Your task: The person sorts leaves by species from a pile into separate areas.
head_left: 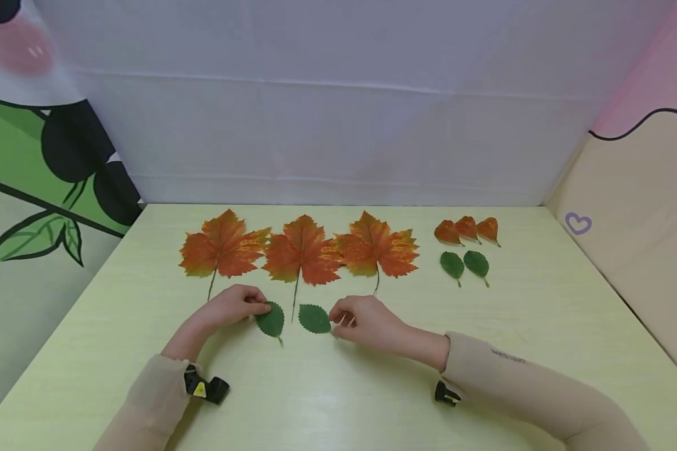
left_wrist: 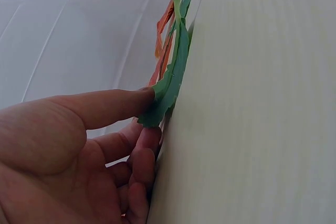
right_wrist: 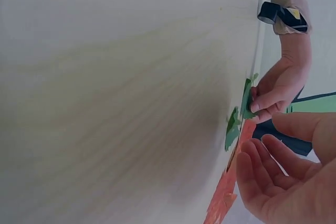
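My left hand (head_left: 234,308) pinches the top of a green leaf (head_left: 271,322) between thumb and fingers. The left wrist view shows this leaf (left_wrist: 173,85) standing slightly off the pale table surface, thumb on one side. A second green leaf (head_left: 314,319) lies to its right, its tip pointing left. At that leaf's stem end is my right hand (head_left: 369,322), fingers loosely bent. In the right wrist view, thumb and fingers stand apart with nothing between them. Behind the hands lie three orange maple leaves, on the left (head_left: 222,245), in the middle (head_left: 302,250) and on the right (head_left: 375,245).
At the table's right, three small orange leaves (head_left: 467,229) lie in a row. Two green leaves (head_left: 452,265) lie just in front of them. A white cloth backdrop (head_left: 338,144) rises behind the table (head_left: 485,351), with painted panels at both sides.
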Tool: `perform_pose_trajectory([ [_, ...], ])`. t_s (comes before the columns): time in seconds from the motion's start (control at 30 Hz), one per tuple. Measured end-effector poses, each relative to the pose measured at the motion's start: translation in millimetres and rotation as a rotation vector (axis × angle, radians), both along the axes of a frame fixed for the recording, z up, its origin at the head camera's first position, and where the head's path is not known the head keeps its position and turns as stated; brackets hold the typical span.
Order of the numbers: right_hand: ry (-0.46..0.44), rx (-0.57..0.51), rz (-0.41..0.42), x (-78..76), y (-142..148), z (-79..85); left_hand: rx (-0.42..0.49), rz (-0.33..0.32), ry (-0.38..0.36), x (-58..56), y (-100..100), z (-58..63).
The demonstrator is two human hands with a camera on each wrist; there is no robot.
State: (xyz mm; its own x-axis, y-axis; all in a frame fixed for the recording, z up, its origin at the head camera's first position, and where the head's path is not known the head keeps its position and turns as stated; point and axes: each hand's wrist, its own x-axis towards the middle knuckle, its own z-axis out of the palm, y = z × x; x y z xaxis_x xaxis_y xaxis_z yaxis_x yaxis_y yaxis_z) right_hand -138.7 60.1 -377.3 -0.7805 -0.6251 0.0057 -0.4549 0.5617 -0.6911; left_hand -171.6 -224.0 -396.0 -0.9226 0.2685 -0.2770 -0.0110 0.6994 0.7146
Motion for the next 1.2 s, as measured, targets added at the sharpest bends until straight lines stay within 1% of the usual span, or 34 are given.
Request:
perform_pose_trajectory([
  [0.13,0.031,0.027,0.008,-2.6,-11,-2.6,-0.005,-0.002,0.001,-0.4,0,0.5],
  [0.37,0.141,0.152,0.012,-7.9,-27,-7.5,-0.002,-0.005,-0.002,1.0,0,2.6],
  [0.63,0.174,0.21,0.02,-12.9,-35,-12.7,-0.016,-0.008,-0.001,0.5,0,2.7],
  [0.73,0.187,0.209,0.019,-13.7,-35,-14.5,-0.015,-0.004,-0.006,0.9,0,2.6],
  [0.93,0.18,0.186,0.005,-15.3,-33,-15.6,-0.016,-0.004,-0.003,1.4,1,3.9],
  [1.2,0.192,0.18,0.01,-14.3,-32,-13.7,-0.015,-0.002,-0.01,1.7,1,3.7],
])
